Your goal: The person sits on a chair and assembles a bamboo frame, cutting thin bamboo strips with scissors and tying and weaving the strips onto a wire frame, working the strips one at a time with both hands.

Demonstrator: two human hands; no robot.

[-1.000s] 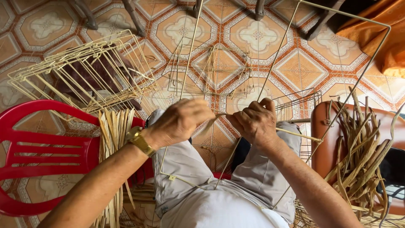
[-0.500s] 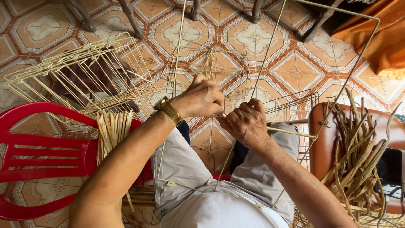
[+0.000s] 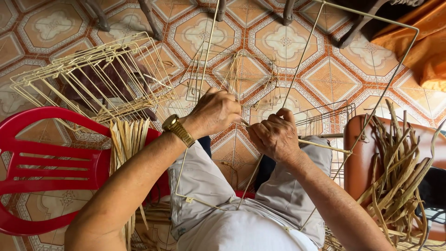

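A cream wire frame [image 3: 303,52] rests across my lap and rises away from me over the tiled floor. My left hand [image 3: 214,111], with a gold watch on its wrist, pinches one of the frame's upright rods and a pale fibre strand. Just right of it, my right hand [image 3: 275,135] is closed around a cross rod of the frame, with a thin strand [image 3: 324,146] running out to the right from it. The two hands almost touch above my knees.
A red plastic chair [image 3: 51,163] stands at the left with a bundle of pale dried strips [image 3: 127,140] leaning on it. Behind it lies a stack of wire frames [image 3: 88,79]. A brown seat [image 3: 363,158] at the right holds a heap of dried reeds [image 3: 398,173]. Orange cloth [image 3: 417,42] hangs at top right.
My left hand has moved up and to the right along the rod, closer to my right hand. The right hand has stayed closed on the frame, barely shifting.
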